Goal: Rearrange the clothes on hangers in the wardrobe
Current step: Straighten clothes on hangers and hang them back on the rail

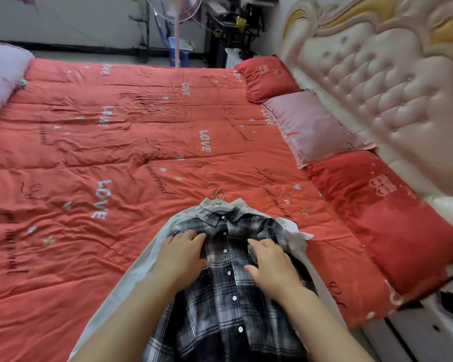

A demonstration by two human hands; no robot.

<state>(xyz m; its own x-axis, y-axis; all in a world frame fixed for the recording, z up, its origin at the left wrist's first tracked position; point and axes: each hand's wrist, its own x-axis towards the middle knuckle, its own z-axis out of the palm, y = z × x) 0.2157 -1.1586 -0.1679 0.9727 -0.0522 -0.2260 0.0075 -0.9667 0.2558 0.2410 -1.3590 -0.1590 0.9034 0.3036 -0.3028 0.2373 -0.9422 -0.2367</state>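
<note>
Two shirts lie stacked on the quilt (115,142) at the near edge of the bed, plaid shirt (228,304) over white shirt (131,278), both on hangers with the hooks (217,195) poking out past the collars. I'd guess they're laid flat to make sorting easier. The left hand (181,254) and right hand (270,262) rest either side of the buttons, fingers fairly straight, pressing rather than grabbing. It looks like smoothing. No wardrobe in view.

A plaid shirt (225,296) lies over a white garment (141,267) on the near part of a red quilt (115,152), with hanger hooks (217,195) showing beyond the collars. The left hand (179,257) and right hand (270,265) rest flat on the shirt, either side of its buttons.
</note>
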